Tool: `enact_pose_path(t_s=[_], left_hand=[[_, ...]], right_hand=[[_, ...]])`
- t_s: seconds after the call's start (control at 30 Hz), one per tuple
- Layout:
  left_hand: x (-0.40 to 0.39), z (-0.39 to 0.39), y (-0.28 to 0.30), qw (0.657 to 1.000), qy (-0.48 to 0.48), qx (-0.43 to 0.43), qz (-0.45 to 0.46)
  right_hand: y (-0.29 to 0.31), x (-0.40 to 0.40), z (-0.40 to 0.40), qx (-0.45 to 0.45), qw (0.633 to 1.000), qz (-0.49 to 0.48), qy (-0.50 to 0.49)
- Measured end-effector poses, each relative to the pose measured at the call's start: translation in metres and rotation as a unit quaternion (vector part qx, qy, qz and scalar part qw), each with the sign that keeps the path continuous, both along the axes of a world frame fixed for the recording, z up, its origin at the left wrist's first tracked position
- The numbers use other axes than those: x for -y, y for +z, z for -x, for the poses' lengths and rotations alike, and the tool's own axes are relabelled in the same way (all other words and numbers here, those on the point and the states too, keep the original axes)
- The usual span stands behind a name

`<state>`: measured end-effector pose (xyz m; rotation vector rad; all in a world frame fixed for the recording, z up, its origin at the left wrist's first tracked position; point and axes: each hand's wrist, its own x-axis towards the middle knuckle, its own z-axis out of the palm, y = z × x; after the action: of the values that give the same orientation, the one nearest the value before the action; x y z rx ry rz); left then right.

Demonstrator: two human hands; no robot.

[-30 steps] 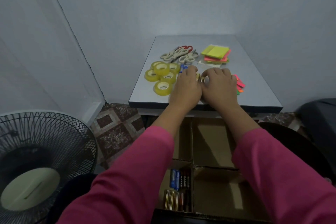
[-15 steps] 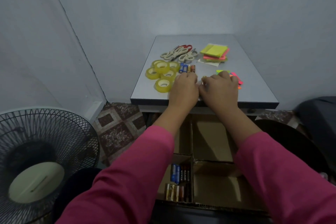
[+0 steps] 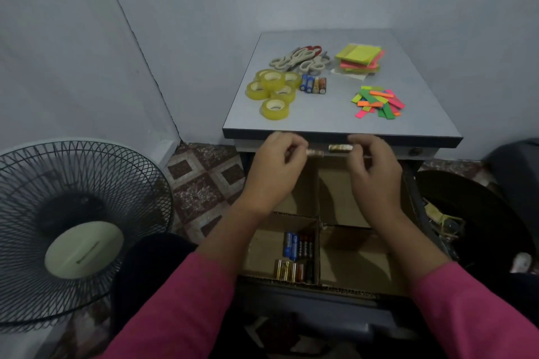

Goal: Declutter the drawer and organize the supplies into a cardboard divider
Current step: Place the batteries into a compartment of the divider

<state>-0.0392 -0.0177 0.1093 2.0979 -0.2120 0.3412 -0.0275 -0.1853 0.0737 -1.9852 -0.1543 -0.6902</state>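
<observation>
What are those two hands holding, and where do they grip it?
Each holds a battery by one end: the left hand pinches one battery, the right hand another. More in either fist cannot be told.

Tape rolls (image 3: 272,89) left of batteries (image 3: 314,85) on table (image 3: 329,122); scissors (image 3: 300,59) behind; open drawer (image 3: 326,288) below

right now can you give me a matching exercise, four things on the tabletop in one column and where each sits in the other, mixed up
Things:
1. scissors
2. tape rolls
3. sticky note pads
4. coloured paper strips

Places:
A. front right of the tabletop
B. back right corner
C. left side, in a cluster nearer the front than the scissors
D. back, left of the sticky note pads

Pairs: 1-D, 2-C, 3-B, 4-A
</observation>
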Motion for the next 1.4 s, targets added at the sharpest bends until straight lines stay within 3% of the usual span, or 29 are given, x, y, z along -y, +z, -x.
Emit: enact_pose_path(t_s=[0.07,0.2,0.33,0.43,0.67,0.83,0.93,1.0,1.07,1.17,1.23,1.3,1.4], left_hand=[[-0.017,0.019,-0.002,0.990,-0.081,-0.112,-0.016],[-0.032,0.035,-0.014,0.907,-0.196,-0.349,-0.128],[-0.020,0.028,-0.041,0.829,-0.193,-0.395,-0.346],[-0.015,0.029,-0.056,0.786,-0.203,-0.396,-0.428],[-0.012,0.034,-0.068,0.802,-0.190,-0.377,-0.423],[-0.013,0.031,-0.068,0.781,-0.211,-0.382,-0.447],[-0.014,0.031,-0.069,0.788,-0.204,-0.378,-0.441],[-0.017,0.031,-0.068,0.795,-0.206,-0.387,-0.418],[-0.023,0.028,-0.060,0.824,-0.201,-0.400,-0.346],[-0.043,0.027,-0.044,0.918,-0.142,-0.357,-0.103],[-0.055,0.026,-0.043,0.956,-0.088,-0.275,0.056],[-0.059,0.020,-0.049,0.961,-0.035,-0.217,0.166],[-0.055,0.008,-0.060,0.953,0.019,-0.205,0.222]], right_hand=[[-0.012,-0.001,0.011,-0.062,0.996,-0.064,0.022],[-0.036,-0.002,0.017,-0.138,0.987,-0.074,0.036],[-0.040,-0.002,0.016,-0.165,0.982,-0.058,0.070],[-0.042,-0.002,0.018,-0.189,0.976,-0.037,0.102],[-0.044,-0.003,0.018,-0.199,0.972,-0.024,0.122],[-0.043,-0.002,0.020,-0.202,0.969,-0.017,0.142],[-0.041,-0.002,0.023,-0.216,0.964,-0.007,0.158],[-0.040,-0.002,0.024,-0.225,0.960,-0.003,0.165],[-0.039,-0.002,0.025,-0.225,0.960,0.001,0.165],[-0.031,-0.007,0.029,-0.224,0.958,0.008,0.179],[-0.022,-0.016,0.036,-0.233,0.947,0.025,0.220],[-0.014,-0.030,0.042,-0.267,0.922,0.073,0.270],[-0.018,-0.059,0.045,-0.334,0.870,0.207,0.299]])
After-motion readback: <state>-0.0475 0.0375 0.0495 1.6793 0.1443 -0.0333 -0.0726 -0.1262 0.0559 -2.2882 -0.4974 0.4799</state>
